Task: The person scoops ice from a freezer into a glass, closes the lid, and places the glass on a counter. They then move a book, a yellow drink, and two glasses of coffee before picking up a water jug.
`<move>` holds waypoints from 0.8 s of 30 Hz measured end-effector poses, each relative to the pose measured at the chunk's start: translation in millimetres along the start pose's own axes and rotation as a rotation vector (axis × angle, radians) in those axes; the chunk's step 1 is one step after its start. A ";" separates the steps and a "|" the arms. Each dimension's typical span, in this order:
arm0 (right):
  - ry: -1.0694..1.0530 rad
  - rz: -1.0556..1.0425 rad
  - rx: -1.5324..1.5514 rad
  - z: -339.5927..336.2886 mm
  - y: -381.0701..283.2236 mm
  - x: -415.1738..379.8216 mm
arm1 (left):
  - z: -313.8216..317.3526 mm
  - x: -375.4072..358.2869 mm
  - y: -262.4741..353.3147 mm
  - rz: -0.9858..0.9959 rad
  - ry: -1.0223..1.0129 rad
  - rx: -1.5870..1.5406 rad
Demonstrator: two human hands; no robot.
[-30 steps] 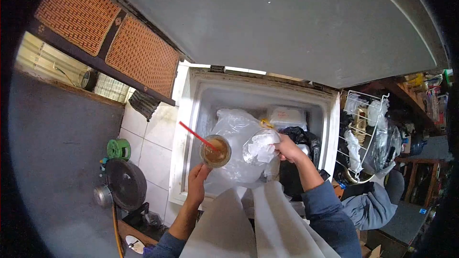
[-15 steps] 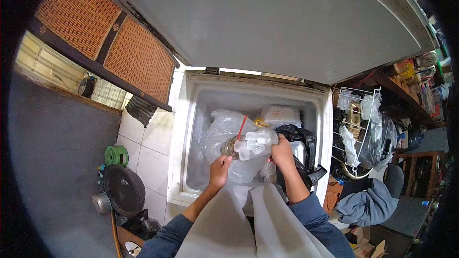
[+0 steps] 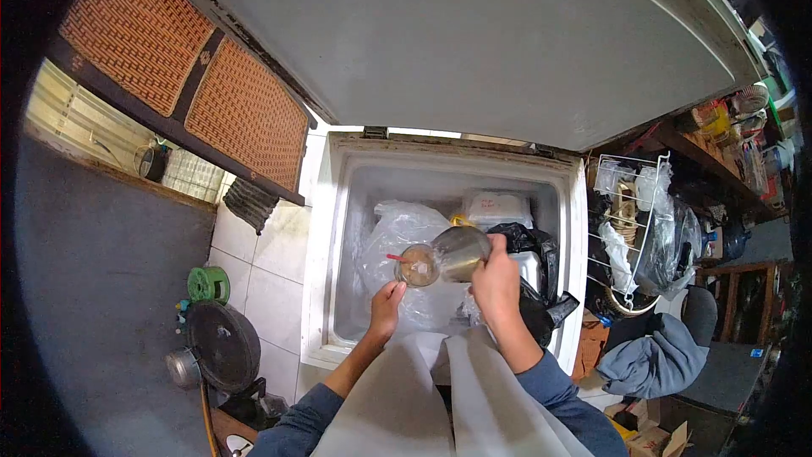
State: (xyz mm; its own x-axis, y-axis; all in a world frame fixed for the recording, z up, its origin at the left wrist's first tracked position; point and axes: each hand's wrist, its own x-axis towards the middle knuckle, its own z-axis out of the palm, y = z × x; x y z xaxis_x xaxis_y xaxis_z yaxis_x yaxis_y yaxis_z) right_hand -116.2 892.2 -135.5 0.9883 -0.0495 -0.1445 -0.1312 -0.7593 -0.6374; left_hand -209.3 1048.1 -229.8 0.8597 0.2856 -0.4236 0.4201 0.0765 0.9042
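Over the open chest freezer (image 3: 319, 279), my left hand (image 3: 386, 309) is closed on a drinking glass (image 3: 419, 267) with a brown drink and a pale lump in it. A red straw (image 3: 395, 257) leans out over the glass's left rim. My right hand (image 3: 496, 279) grips a shiny grey mug (image 3: 462, 254) at its right end, tilted with its mouth toward the glass. The mug's mouth overlaps the glass's right edge in this view. Beneath both hands lies a clear plastic bag (image 3: 397, 228) inside the freezer.
White lidded boxes (image 3: 499, 207) and black plastic bags (image 3: 545, 305) fill the freezer's right side. Its raised lid (image 3: 482, 42) stands behind. A wire rack (image 3: 639, 220) with bags is at the right. A dark round pan (image 3: 222, 343) sits on the left by the tiled floor.
The mug has tipped over toward the glass, and the ice pieces that showed at its mouth are no longer visible there. The glass has turned so its top faces me, its straw now pointing left.
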 end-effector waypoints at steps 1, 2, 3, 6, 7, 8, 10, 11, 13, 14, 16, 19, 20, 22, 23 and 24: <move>-0.003 0.000 0.002 -7.6 -4.8 -1.3 | -2.7 0.0 -3.1 -0.002 0.002 0.002; 0.035 0.012 -0.025 -18.0 -9.8 -2.1 | -6.8 -0.4 -9.3 0.005 -0.007 -0.141; 0.072 0.025 -0.053 -22.5 -11.9 -2.1 | -9.5 -2.0 -6.5 0.011 -0.016 -0.283; -0.211 0.092 -0.237 12.3 -0.9 0.8 | -18.2 -13.0 4.0 -0.096 0.084 -0.351; -0.303 0.003 -0.317 43.7 14.0 0.4 | -25.9 -14.2 2.2 -0.070 0.071 -0.308; -0.370 -0.080 -0.316 80.1 28.7 1.0 | -32.3 -14.2 -1.4 -0.073 0.078 -0.304; -0.529 -0.172 -0.265 138.9 51.6 10.8 | -42.8 -15.2 -10.9 -0.009 0.030 -0.280; -0.618 -0.182 -0.215 162.5 60.3 19.1 | -45.1 -18.3 -13.3 -0.009 0.036 -0.273; -0.332 -0.213 -0.180 214.6 94.6 28.3 | -49.0 -17.7 -15.3 -0.096 0.054 -0.350; -0.049 -0.231 -0.156 230.7 108.5 31.6 | -49.1 -16.4 -12.7 -0.097 0.057 -0.342; -0.165 -0.211 -0.153 240.1 124.0 46.4 | -46.2 -20.8 -7.2 -0.129 0.133 -0.359; -0.317 -0.203 -0.127 247.4 145.1 48.7 | -45.2 -20.1 -4.8 -0.115 0.145 -0.379; -0.349 -0.222 -0.102 250.6 148.9 50.1 | -44.7 -20.5 -3.8 -0.114 0.141 -0.376; -0.221 -0.356 -0.129 260.9 151.5 47.9 | -44.0 -22.3 -3.9 -0.112 0.174 -0.461; -0.103 -0.487 -0.156 265.9 154.5 44.7 | -44.9 -20.9 -4.9 -0.115 0.179 -0.460; -0.112 -0.485 -0.155 267.0 154.8 44.7 | -46.6 -20.4 -6.8 -0.103 0.148 -0.465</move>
State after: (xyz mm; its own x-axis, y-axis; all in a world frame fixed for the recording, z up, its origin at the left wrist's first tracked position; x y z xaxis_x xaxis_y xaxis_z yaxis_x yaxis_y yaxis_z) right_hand -113.3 945.7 -442.7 0.9172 0.3948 0.0541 0.3609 -0.7654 -0.5328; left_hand -243.3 1086.3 -224.8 0.7557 0.3845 -0.5301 0.2973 0.5197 0.8009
